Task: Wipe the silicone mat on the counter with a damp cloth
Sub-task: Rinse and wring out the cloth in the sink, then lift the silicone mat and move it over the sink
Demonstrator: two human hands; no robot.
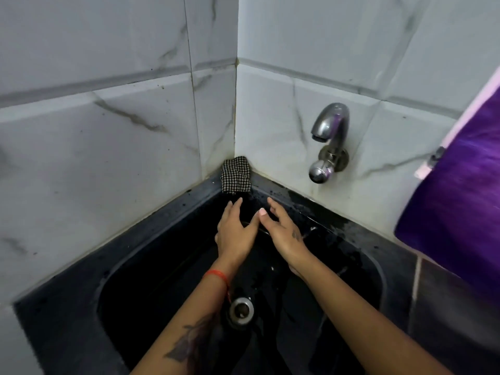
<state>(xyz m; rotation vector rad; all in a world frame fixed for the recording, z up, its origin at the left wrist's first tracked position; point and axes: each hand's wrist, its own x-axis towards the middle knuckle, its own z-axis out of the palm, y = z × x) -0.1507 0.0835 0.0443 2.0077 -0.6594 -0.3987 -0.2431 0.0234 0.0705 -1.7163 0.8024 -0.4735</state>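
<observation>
Reaching over the black sink (151,255), the left hand (236,234) and right hand (284,234) spread straight fingers, thumbs touching, holding nothing. Just beyond, the checked cloth (236,175) sits in the far corner, left of the tap (328,142).

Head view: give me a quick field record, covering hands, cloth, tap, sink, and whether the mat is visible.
left hand: open, fingers straight, over the sink, holding nothing
right hand: open, beside the left, holding nothing
checked cloth: bunched in the back corner on the sink rim, apart from both hands
tap: wall-mounted, no water running
sink: black, wet, drain open
silicone mat: not in view
</observation>
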